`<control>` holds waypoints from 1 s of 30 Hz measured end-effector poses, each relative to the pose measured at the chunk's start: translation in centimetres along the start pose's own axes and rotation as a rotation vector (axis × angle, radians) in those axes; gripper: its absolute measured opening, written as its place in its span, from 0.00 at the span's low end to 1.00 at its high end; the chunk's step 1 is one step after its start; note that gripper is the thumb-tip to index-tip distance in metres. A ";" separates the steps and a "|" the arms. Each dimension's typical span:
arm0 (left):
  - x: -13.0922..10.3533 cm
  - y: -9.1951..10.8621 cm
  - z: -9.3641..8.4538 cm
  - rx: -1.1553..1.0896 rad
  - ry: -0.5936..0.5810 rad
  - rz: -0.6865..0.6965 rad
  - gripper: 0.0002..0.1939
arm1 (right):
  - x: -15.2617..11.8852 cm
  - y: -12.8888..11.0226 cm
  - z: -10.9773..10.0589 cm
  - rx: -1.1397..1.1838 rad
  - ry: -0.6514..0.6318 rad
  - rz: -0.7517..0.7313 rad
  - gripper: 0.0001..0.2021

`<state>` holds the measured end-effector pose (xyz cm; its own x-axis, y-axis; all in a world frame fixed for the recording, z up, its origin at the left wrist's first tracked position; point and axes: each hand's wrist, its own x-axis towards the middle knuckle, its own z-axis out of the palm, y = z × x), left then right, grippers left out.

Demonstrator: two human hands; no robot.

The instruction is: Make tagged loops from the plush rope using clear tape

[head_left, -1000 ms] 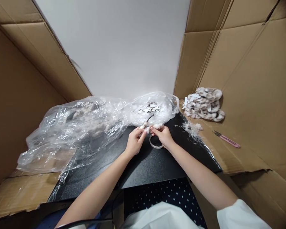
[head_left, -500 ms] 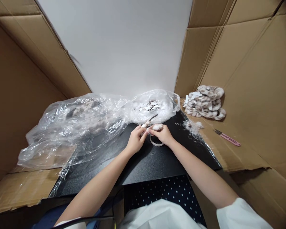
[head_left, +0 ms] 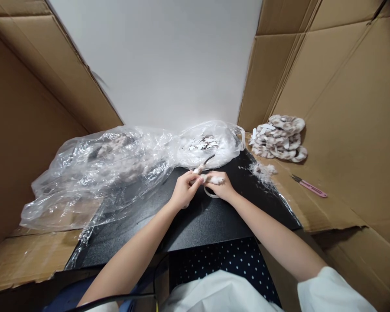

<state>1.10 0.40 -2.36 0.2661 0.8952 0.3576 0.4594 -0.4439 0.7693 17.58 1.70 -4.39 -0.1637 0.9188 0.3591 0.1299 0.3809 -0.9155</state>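
Observation:
Over the black tabletop, my left hand (head_left: pixel 183 189) and my right hand (head_left: pixel 221 187) meet with fingers closed on a fluffy white-and-brown fur strip (head_left: pixel 214 179). A dark thin rod-like end (head_left: pixel 209 159) sticks up from the fur beyond my fingertips. Below my right fingers a pale curved band (head_left: pixel 210 193) shows; whether it joins the fur piece I cannot tell. Much of the strip is hidden by my fingers.
Left lies a large clear plastic bag (head_left: pixel 133 147) with furry pieces inside. Behind my hands, a plastic bag (head_left: pixel 188 158) holds small white-and-dark pieces. To the right are stacked fur pieces (head_left: pixel 287 125), loose fluff (head_left: pixel 263 171) and pink-handled snips (head_left: pixel 312 187). Cardboard walls (head_left: pixel 344 95) stand around.
The free end of the fur strip has swung lower and now lies across my right fingers. My right hand has turned slightly, covering more of the pale band.

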 end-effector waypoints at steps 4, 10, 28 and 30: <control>-0.1 0.3 -0.1 0.049 0.031 0.019 0.13 | 0.1 -0.4 0.0 -0.047 -0.049 -0.049 0.07; -0.1 -0.5 -0.2 0.103 0.117 0.017 0.11 | 0.3 -0.8 -0.7 -0.066 0.043 0.050 0.15; -0.1 -1.1 0.0 0.142 -0.008 0.109 0.09 | 0.2 -0.3 -1.0 0.121 -0.068 0.206 0.16; -0.1 -1.2 0.1 0.137 -0.018 0.103 0.10 | 0.2 -0.2 -0.8 0.093 -0.064 0.187 0.16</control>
<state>0.60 0.81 -3.33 0.3327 0.8443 0.4201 0.5396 -0.5358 0.6494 18.30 1.85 -4.00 -0.2070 0.9631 0.1722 0.0737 0.1909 -0.9788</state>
